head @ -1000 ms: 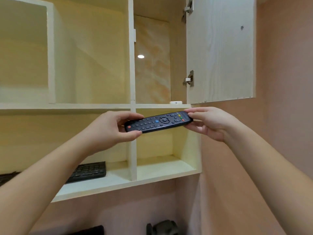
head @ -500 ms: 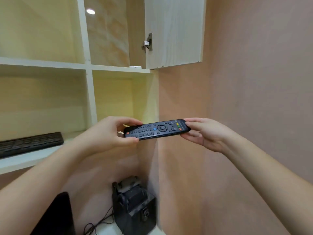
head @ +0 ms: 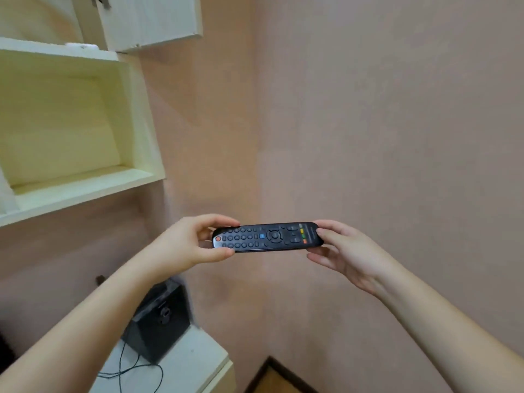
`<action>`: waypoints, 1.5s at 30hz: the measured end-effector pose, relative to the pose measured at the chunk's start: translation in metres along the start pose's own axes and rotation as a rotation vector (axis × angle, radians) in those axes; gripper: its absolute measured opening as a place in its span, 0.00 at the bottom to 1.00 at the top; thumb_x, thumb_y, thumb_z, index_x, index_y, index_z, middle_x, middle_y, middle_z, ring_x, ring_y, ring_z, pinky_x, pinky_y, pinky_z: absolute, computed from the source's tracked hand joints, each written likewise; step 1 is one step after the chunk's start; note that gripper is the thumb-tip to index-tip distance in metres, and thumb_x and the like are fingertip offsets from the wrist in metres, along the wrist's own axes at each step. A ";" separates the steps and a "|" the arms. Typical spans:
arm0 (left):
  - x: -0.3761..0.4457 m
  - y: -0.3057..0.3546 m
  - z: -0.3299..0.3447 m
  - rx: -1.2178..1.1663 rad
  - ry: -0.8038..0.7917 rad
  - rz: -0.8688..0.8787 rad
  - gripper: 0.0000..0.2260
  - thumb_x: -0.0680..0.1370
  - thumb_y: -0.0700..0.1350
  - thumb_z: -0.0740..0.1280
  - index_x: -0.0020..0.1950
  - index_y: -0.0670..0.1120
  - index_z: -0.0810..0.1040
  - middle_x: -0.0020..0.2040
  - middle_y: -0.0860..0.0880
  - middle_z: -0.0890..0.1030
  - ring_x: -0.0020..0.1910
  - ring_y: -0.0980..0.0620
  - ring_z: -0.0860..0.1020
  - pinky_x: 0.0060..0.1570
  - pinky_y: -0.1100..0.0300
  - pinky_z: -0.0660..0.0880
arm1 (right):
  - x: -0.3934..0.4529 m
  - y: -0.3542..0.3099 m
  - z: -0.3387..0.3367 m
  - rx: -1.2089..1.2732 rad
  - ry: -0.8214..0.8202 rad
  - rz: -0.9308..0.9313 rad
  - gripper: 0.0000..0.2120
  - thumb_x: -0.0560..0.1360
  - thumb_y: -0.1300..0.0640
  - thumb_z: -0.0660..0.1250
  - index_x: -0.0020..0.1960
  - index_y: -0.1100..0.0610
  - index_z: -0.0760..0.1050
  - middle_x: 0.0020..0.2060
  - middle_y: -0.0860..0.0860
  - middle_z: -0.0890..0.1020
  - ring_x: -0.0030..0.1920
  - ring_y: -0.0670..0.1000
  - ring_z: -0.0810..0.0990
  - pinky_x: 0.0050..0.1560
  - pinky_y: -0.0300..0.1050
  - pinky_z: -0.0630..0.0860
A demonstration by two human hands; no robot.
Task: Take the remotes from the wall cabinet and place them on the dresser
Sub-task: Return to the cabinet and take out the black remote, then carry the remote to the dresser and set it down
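Observation:
A black remote [head: 268, 237] with coloured buttons is held level in front of the pink wall, buttons facing me. My left hand [head: 190, 245] pinches its left end between thumb and fingers. My right hand [head: 344, 252] grips its right end with the fingertips. The wall cabinet [head: 85, 191] of pale wood is at the upper left, its visible compartment bare. The white dresser [head: 195, 361] top shows at the bottom, below and left of the remote.
A black speaker box [head: 157, 321] with a thin black cable [head: 127, 370] stands on the dresser against the wall. The cabinet's open door [head: 153, 21] hangs at the top. A room corner and a strip of wooden floor [head: 272, 378] lie at the bottom right.
Both hands have carried the remote away from the cabinet and lower. My view has swung right and down, so the shelves and the keyboard slid out to the left.

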State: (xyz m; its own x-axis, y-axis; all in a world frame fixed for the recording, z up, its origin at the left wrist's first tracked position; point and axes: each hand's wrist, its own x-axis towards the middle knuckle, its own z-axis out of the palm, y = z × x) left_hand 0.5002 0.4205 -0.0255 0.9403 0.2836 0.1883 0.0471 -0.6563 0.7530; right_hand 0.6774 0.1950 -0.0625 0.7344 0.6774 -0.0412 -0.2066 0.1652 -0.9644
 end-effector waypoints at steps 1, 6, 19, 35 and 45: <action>0.007 0.004 0.018 -0.042 -0.019 0.001 0.19 0.71 0.39 0.75 0.60 0.53 0.78 0.54 0.58 0.84 0.54 0.60 0.82 0.57 0.66 0.75 | -0.008 0.002 -0.018 0.000 0.036 0.004 0.09 0.80 0.63 0.59 0.54 0.59 0.77 0.45 0.54 0.83 0.42 0.51 0.84 0.48 0.47 0.82; 0.039 0.021 0.109 -0.225 -0.106 0.021 0.18 0.71 0.36 0.76 0.58 0.49 0.79 0.56 0.50 0.84 0.56 0.53 0.82 0.56 0.63 0.77 | -0.050 0.009 -0.103 0.004 0.216 0.011 0.09 0.80 0.62 0.60 0.58 0.58 0.75 0.46 0.55 0.82 0.42 0.54 0.84 0.43 0.46 0.83; 0.099 0.073 0.261 -0.497 -0.319 0.066 0.19 0.74 0.35 0.71 0.61 0.51 0.77 0.56 0.51 0.83 0.55 0.54 0.82 0.52 0.66 0.76 | -0.132 0.020 -0.227 0.179 0.534 -0.015 0.10 0.80 0.62 0.59 0.60 0.60 0.74 0.55 0.61 0.81 0.45 0.58 0.85 0.43 0.46 0.83; 0.119 0.124 0.393 -0.648 -0.915 0.239 0.18 0.74 0.32 0.70 0.62 0.46 0.76 0.57 0.51 0.82 0.53 0.56 0.81 0.52 0.68 0.76 | -0.245 0.062 -0.230 0.175 1.237 -0.232 0.07 0.80 0.65 0.58 0.55 0.58 0.72 0.48 0.58 0.79 0.40 0.52 0.82 0.51 0.48 0.80; 0.042 0.200 0.476 -0.627 -1.266 0.396 0.18 0.74 0.33 0.71 0.61 0.48 0.77 0.58 0.48 0.81 0.53 0.54 0.81 0.53 0.66 0.77 | -0.380 0.088 -0.211 0.162 1.608 -0.271 0.10 0.80 0.62 0.59 0.60 0.56 0.72 0.55 0.59 0.81 0.47 0.55 0.84 0.52 0.49 0.79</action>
State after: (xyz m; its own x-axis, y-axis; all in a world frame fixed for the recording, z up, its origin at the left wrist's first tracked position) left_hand 0.7096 -0.0320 -0.1674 0.5338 -0.8452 0.0259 -0.1191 -0.0448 0.9919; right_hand 0.5163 -0.1992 -0.1863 0.6145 -0.7634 -0.1989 0.0474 0.2874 -0.9567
